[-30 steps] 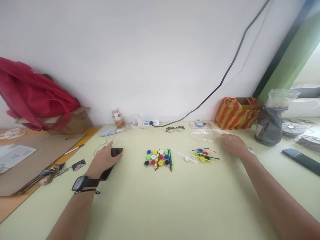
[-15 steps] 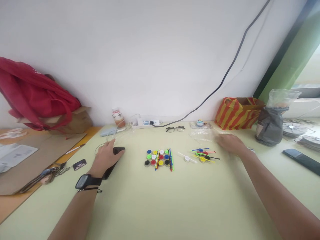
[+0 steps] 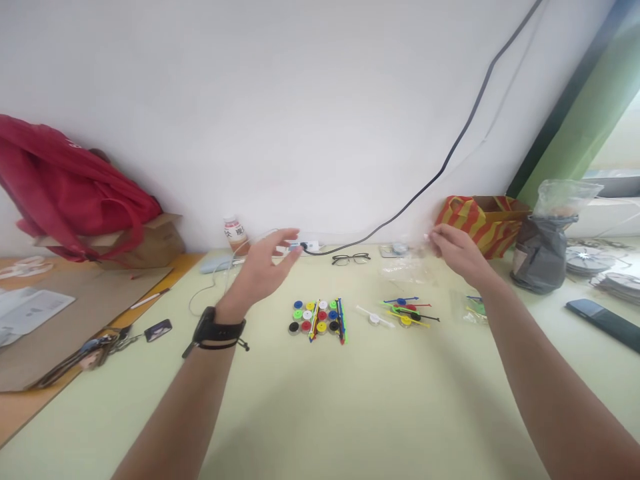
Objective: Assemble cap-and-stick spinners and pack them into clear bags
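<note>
Near the coloured discs (image 3: 323, 315), both hands (image 3: 263, 270) (image 3: 461, 252), apart

Left arm (image 3: 183, 393) and right arm (image 3: 530, 373) are both stretched forward now! The left hand (image 3: 263, 268) is held raised, angled inward, thumb and fingers parted in a wide gap. Well apart from it, the right hand (image 3: 461, 253) is raised too, fingers curled, thumb and fingertips pinched close together.

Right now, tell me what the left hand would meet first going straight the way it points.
Probably the white power strip near the wall, ahead of the left hand; depth is unclear, so the hand might pass over the strip and reach the wall.
</note>
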